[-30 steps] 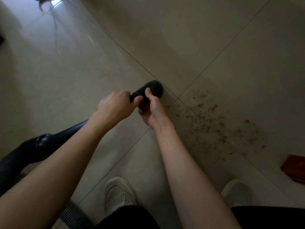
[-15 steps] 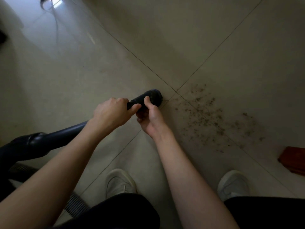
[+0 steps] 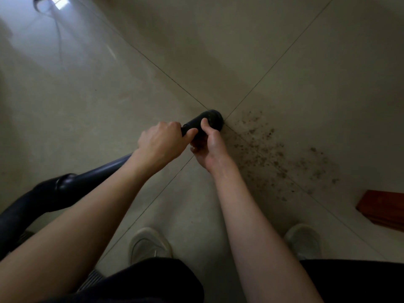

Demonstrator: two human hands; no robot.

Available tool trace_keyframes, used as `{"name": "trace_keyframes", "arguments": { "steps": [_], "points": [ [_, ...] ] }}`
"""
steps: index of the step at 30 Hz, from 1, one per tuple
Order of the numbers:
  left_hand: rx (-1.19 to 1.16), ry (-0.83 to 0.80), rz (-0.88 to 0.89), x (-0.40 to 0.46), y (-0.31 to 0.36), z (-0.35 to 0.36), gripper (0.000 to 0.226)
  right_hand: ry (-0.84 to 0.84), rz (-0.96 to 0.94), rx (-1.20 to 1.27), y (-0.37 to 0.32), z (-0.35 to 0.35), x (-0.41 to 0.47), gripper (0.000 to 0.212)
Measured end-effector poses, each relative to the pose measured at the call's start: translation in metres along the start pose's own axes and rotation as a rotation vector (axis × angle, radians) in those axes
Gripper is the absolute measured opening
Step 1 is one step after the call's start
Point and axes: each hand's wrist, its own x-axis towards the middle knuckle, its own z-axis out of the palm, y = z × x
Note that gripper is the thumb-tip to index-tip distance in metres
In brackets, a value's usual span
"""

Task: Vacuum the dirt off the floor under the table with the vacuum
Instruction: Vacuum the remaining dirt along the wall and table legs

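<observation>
Your left hand (image 3: 160, 145) is wrapped around the black vacuum tube (image 3: 105, 169) just behind its round brush nozzle (image 3: 211, 122), and your right hand (image 3: 207, 147) grips the nozzle itself from below, thumb laid over the top — both hands closed on the vacuum. The nozzle's tip sits at the crossing of the tile joints on the pale tiled floor (image 3: 109, 95), right at the near edge of the scattered dirt (image 3: 273, 154), which spreads away to your right toward a reddish wooden piece (image 3: 384, 208). Your white shoes (image 3: 148, 243) stand on the floor below — one either side of your right forearm.
</observation>
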Motion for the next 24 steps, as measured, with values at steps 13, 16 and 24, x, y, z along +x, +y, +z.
{"name": "trace_keyframes", "arguments": {
  "steps": [13,16,24],
  "points": [
    [0.094,0.055,0.072,0.011,0.047,-0.006,0.052,-0.039,-0.049,0.097,-0.029,-0.024,0.013,0.051],
    [0.084,0.046,0.091,0.014,0.055,-0.006,0.052,-0.045,-0.064,0.116,-0.033,-0.032,0.016,0.052],
    [0.011,0.045,0.108,0.025,0.075,-0.003,0.051,-0.039,-0.095,0.124,-0.052,-0.049,0.023,0.052]
  ]
}}
